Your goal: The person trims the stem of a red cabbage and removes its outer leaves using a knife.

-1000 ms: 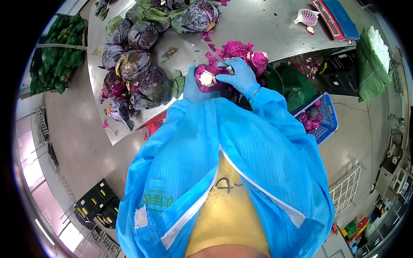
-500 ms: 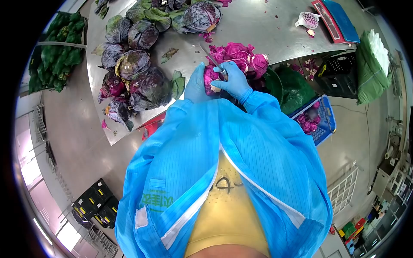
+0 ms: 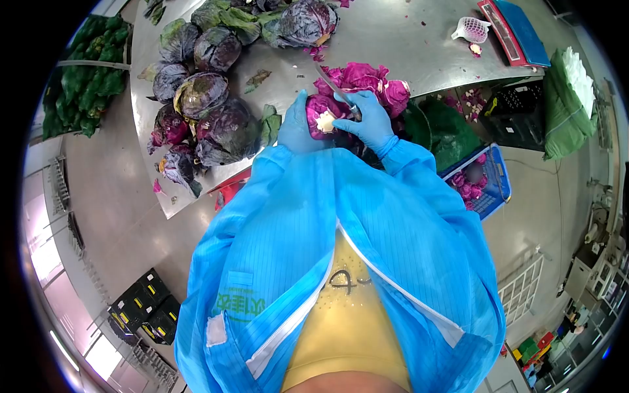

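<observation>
My left hand (image 3: pixel 297 128), in a blue glove, is wrapped round the left side of a red cabbage (image 3: pixel 317 109). The pale cut stem end of this head faces up towards me. My right hand (image 3: pixel 372 123), also gloved, grips a knife (image 3: pixel 333 83) by its handle, the blade slanting up and left above the cabbage. The right thumb reaches the edge of the pale stem. Just beyond my hands lies a pile of magenta cabbage leaves (image 3: pixel 364 78) on the metal table (image 3: pixel 386 39).
Several dark untrimmed red cabbages (image 3: pixel 226 128) crowd the table's left side. To my right are a green mesh sack (image 3: pixel 452 134) and a blue basket (image 3: pixel 495 187) holding cabbage pieces. A white mesh cup (image 3: pixel 470 29) and a red-and-blue box (image 3: pixel 514 33) sit at the far right.
My right hand has shifted slightly right with the knife, and the thumb has come down beside the stem. The cabbage's pale stem end shows more fully now, with the left hand still holding it.
</observation>
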Tool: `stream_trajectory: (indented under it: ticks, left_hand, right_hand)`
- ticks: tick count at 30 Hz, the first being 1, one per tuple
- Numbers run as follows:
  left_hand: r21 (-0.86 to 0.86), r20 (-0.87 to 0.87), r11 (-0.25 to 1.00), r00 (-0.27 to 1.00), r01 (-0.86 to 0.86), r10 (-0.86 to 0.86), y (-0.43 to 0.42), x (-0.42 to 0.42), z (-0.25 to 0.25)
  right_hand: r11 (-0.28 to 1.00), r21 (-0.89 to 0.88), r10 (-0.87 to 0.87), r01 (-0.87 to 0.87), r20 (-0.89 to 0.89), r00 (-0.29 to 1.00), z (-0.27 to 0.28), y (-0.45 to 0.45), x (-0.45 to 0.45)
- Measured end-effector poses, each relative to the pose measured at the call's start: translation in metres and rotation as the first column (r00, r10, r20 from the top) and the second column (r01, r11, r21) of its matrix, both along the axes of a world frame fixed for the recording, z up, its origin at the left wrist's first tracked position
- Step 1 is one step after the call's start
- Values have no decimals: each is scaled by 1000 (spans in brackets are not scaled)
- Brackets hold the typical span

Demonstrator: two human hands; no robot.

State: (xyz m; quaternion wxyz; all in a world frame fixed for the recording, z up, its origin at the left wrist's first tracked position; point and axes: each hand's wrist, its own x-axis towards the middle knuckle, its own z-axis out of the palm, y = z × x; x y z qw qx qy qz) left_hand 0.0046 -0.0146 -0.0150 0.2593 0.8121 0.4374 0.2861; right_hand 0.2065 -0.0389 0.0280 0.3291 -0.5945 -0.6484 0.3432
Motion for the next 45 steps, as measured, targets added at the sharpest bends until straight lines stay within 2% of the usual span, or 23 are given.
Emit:
stream_trajectory:
  ticks: [1, 3, 6, 7, 8, 14, 18, 21, 22, 24, 25, 27, 30, 31, 33, 34, 35, 37, 38, 40, 41, 43, 45]
  left_hand:
    - [-4, -3, 1000, 1000, 3, -3, 1, 4, 19]
    - [-221, 113, 970, 990, 102, -79, 3, 16, 46]
    - [20, 94, 999, 995, -36, 34, -9, 18, 13]
    - [189, 105, 978, 992, -86, 67, -11, 25, 24]
    - [225, 102, 970, 992, -94, 73, -5, 26, 29]
    - [-145, -120, 989, 992, 25, -42, -3, 11, 28]
    - [-84, -262, 991, 957, 104, -123, 2, 9, 25]
    - [-209, -304, 977, 947, 45, -108, 3, 7, 25]
    - [-164, -225, 986, 974, -18, -19, 5, 5, 19]
    - [-83, -153, 994, 986, -72, 58, 10, 0, 9]
    - [-246, -24, 967, 998, -66, 62, 10, -3, 23]
    - [-117, -37, 992, 998, -48, 44, 13, -8, 2]
    - [-134, -45, 991, 999, -6, 0, 15, -19, -17]
    - [-371, 149, 926, 989, 74, -20, 11, -9, 23]
    - [-327, 262, 943, 954, -56, 147, 1, -9, 17]
    - [-449, 303, 882, 904, -142, 300, -5, -9, 17]
    - [-540, 322, 831, 879, -133, 351, -5, -11, 20]
    - [-710, 509, 699, 749, 87, 423, -6, -17, 15]
    - [-710, 506, 699, 753, 85, 422, -6, -18, 12]
    - [-787, 609, 460, 404, 411, 682, -8, -14, 17]
    - [-789, 607, 458, 403, 410, 685, -8, -13, 20]
    - [-426, 590, 148, 150, 893, 794, -3, -13, 26]
    - [-379, 565, 125, 123, 917, 816, -1, -12, 23]
  right_hand:
    - [1000, -4, -3, 3, -3, 1000, 6, 1, -2]
    - [993, 13, 113, -114, 53, 992, 15, 7, -10]
    - [978, 37, 195, -203, 160, 968, -2, 17, -16]
    - [972, 34, 218, -232, 229, 949, 2, 20, -15]
    - [969, -14, 246, -247, 159, 956, 7, 21, -14]
    - [975, 14, 217, -223, 163, 962, 17, 23, -18]
    - [946, 80, 308, -315, 87, 947, 6, 28, -12]
    - [959, 130, 256, -254, -1, 967, 2, 19, -10]
    - [963, 169, 221, -209, -60, 973, 1, 14, -8]
    - [999, 33, 32, -26, -200, 979, -12, 3, 5]
    - [995, -40, -97, 90, -274, 957, -25, -1, 12]
    - [980, 41, -197, 196, 25, 980, -36, -13, 28]
    - [958, 168, -258, 232, 156, 953, -68, -35, 40]
    - [957, 153, -268, 245, 160, 950, -69, -44, 39]
    - [942, -44, -336, 333, -138, 932, -67, -51, 34]
    - [938, -192, -306, 288, -72, 949, -48, -53, 33]
    - [936, -194, -312, 293, -74, 947, -40, -54, 32]
    - [908, -321, -280, 268, 11, 960, -33, -55, 29]
    - [908, -322, -282, 269, 7, 959, -38, -54, 27]
    - [943, 117, -294, 310, -136, 946, -45, -51, 23]
    - [945, 114, -292, 308, -135, 947, -47, -51, 24]
    - [921, -229, -351, 314, -143, 925, -32, -46, 22]
    - [927, -192, -353, 323, -153, 923, -35, -40, 20]
